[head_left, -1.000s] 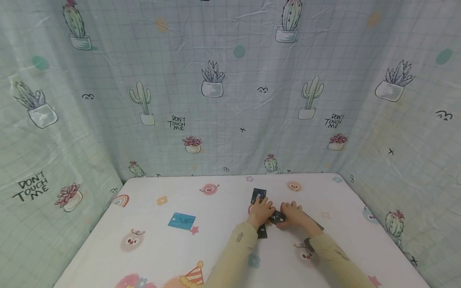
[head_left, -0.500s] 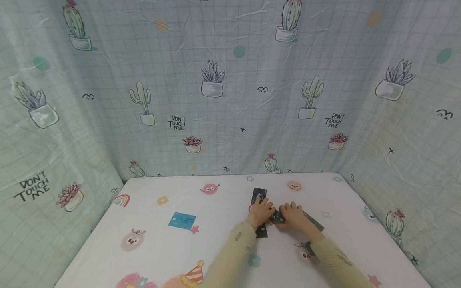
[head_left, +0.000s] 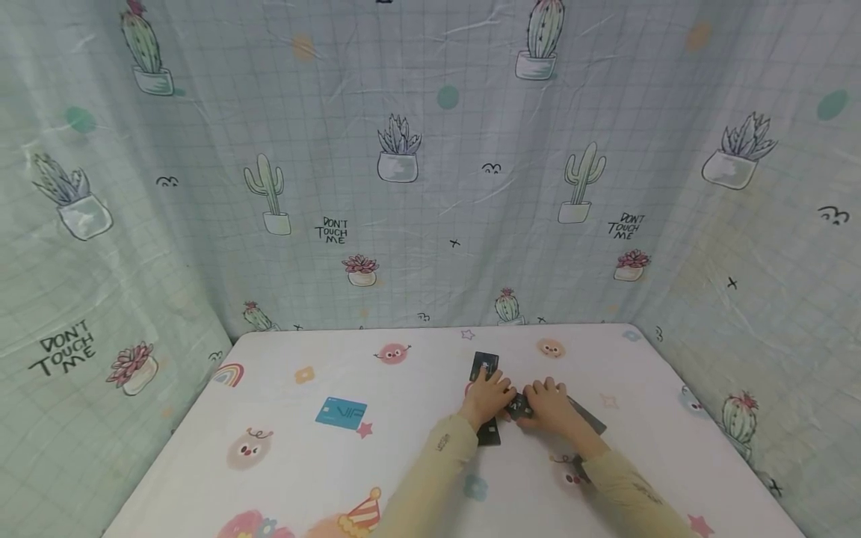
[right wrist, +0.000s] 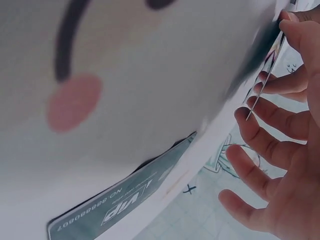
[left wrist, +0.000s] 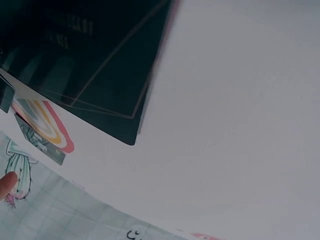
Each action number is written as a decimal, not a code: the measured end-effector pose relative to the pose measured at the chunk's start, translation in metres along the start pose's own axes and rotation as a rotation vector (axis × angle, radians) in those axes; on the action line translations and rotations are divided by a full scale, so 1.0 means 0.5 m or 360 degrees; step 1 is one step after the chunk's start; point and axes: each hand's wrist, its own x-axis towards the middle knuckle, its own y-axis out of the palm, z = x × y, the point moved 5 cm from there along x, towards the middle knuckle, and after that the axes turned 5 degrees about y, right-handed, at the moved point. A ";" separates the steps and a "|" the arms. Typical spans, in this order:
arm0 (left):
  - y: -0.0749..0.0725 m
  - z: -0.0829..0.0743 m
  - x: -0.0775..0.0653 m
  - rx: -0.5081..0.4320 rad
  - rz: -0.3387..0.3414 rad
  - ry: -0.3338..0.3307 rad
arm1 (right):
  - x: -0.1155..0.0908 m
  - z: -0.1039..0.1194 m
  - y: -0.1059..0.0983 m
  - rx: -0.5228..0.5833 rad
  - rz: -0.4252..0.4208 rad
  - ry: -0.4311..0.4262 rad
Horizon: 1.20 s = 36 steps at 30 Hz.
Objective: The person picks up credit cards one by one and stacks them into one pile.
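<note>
Held dark card [head_left: 519, 407]: gripped between both hands, face tilted, just over or touching the white table cover [head_left: 403, 463], cannot tell which; markings too small to read.
Left hand [head_left: 489, 396]: at the left edge of the held dark card, fingers curled and apparently pinching; thumb mostly hidden.
Right hand [head_left: 546, 405]: at the right edge of the held dark card, pinching with thumb and fingers; outer fingers loosely bent and free in the right wrist view.
Far dark card [head_left: 484, 364]: flat, beyond and left of the held dark card.
Near dark card [head_left: 489, 433]: left of and closer to the body than the held dark card, partly under the left wrist.
Grey card [head_left: 587, 415]: right of the held dark card, partly behind the right forearm.
Blue VIP card [head_left: 341, 413]: flat, well left of the held dark card.
Dark shape [head_left: 582, 469]: right of and closer to the body than the held dark card, partly under the right sleeve; too hidden to identify.
Step in hand, by judgement: two-handed handling of the held dark card, perhaps steadying or flexing.
Next move, by judgement: calls for a firm pinch on one side before any release on the other, without nudging the near dark card.
</note>
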 end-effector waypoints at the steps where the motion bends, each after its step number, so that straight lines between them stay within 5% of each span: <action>1: -0.001 -0.001 0.000 -0.0005 -0.0008 0.0002 | -0.001 0.000 -0.002 -0.0008 -0.0007 0.0002; 25: -0.011 0.012 -0.003 -0.0066 -0.0010 -0.0004 | -0.017 -0.009 -0.034 -0.0018 -0.0063 0.0059; 36: -0.025 0.014 -0.014 -0.0061 -0.0108 0.0026 | -0.029 -0.008 -0.048 0.0024 -0.0093 0.0077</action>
